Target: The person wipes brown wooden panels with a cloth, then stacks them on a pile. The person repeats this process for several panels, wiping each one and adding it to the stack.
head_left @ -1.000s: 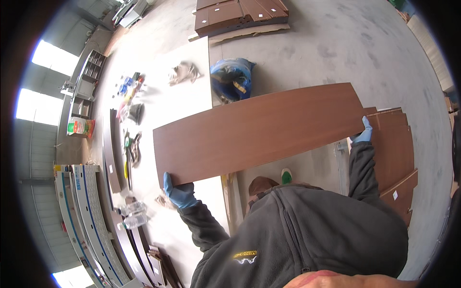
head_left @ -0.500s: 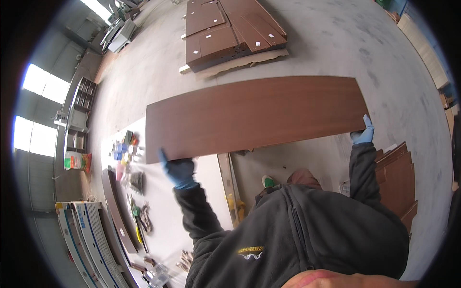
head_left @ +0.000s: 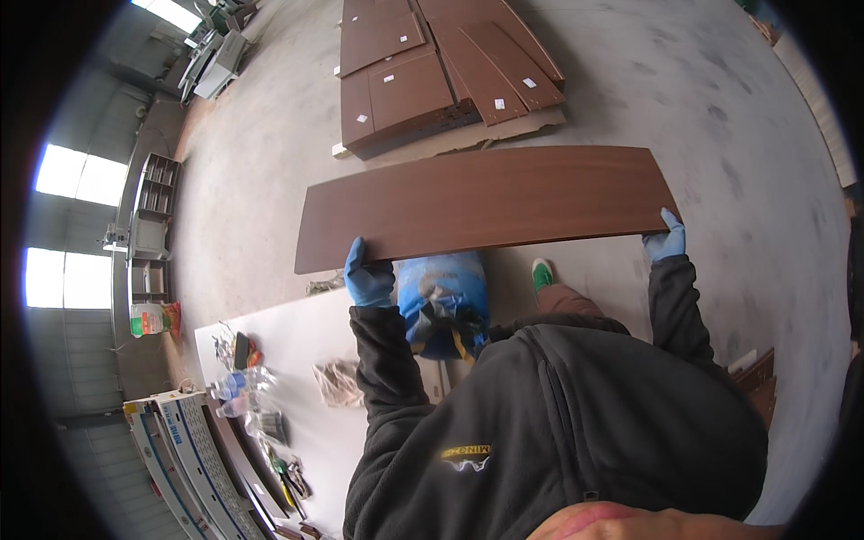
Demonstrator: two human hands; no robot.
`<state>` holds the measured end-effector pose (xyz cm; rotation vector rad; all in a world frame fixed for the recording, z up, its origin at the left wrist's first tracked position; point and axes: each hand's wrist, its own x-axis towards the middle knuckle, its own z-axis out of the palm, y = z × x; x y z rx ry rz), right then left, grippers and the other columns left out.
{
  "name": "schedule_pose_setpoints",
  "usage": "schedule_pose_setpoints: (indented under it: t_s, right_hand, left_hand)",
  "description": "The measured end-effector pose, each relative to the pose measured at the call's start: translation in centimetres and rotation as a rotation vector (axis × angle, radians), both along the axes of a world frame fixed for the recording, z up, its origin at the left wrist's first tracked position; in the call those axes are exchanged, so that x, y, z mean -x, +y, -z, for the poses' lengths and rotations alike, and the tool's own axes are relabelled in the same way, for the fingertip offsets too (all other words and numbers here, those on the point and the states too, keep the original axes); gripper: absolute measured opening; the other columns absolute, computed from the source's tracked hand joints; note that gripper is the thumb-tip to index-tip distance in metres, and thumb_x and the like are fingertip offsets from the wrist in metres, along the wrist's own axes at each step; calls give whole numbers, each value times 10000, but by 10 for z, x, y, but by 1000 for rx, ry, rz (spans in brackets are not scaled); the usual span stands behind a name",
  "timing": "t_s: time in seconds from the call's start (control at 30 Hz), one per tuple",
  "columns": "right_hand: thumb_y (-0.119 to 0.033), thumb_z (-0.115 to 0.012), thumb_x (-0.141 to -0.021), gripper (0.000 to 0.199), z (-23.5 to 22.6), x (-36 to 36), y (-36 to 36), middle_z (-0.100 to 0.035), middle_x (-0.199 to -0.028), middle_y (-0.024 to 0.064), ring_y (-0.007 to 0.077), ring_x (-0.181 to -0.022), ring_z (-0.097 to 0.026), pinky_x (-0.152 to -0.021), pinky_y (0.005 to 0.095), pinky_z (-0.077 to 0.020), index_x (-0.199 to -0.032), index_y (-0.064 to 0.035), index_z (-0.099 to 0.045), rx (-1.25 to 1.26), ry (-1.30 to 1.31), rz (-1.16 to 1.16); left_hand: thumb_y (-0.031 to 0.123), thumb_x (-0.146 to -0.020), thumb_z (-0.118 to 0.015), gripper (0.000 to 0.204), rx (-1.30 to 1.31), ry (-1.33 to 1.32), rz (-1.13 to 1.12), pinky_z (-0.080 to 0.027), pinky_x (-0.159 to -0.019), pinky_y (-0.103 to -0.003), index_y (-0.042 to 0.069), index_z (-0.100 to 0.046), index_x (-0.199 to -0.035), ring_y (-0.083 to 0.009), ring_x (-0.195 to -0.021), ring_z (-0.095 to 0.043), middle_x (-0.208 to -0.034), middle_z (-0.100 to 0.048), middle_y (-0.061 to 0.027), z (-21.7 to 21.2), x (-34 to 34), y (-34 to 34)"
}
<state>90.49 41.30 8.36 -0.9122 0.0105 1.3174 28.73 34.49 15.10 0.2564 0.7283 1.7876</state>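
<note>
A long, dark brown wood panel [head_left: 486,200] is held up level in front of me, off the table. My left hand [head_left: 368,274], in a blue glove, grips its near edge toward the left end, thumb up over the face. At the right end my right hand [head_left: 665,238], gloved the same, clasps the near corner. The fingers of both hands are largely hidden beneath the panel. Past its far edge a stack of brown panels [head_left: 405,85] with small white labels lies low on the floor.
To my left stands a white table [head_left: 315,441] with plastic bottles [head_left: 236,385], pliers [head_left: 290,477] and a crumpled cloth [head_left: 338,382]. A blue bag [head_left: 443,292] is beside the table, below the panel. More brown boards [head_left: 763,382] stand at my right.
The table has shifted back and left in view and the blue bag has appeared. My left hand has gone up and right, tilting less; both hands keep hold of the panel.
</note>
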Motion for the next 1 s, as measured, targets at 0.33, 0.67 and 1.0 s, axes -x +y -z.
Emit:
schedule_pose_setpoints:
  t_s: [0.33,0.67,1.0]
  right_hand:
    - [-51,-744,-858,558,17,117,279,-630,-1329,104,315,-1238,-599,-1087,468,-507,-1387,-96,-572,128,0,-194]
    - [-4,-700,-894,567,127,334,517,-577,-1384,136,326,-1300,-565,-1137,474,-484,-1424,-68,-507,311,20,-254]
    - [10,-680,-927,462,212,511,703,-581,-1401,118,316,-1337,-549,-1177,516,-433,-1355,-107,-553,605,-16,-168]
  left_hand:
    - [88,-950,-704,356,305,-172,-322,-554,-1072,-515,33,-648,-1297,-317,-1209,-674,-1269,-708,-124,70,103,153]
    - [138,-940,-678,441,615,-263,-398,-519,-1098,-595,41,-616,-1366,-362,-1273,-633,-1365,-670,-135,229,324,380]
    - [210,-961,-672,372,864,-145,-304,-559,-1028,-599,71,-668,-1307,-355,-1226,-662,-1314,-702,-127,320,502,573]
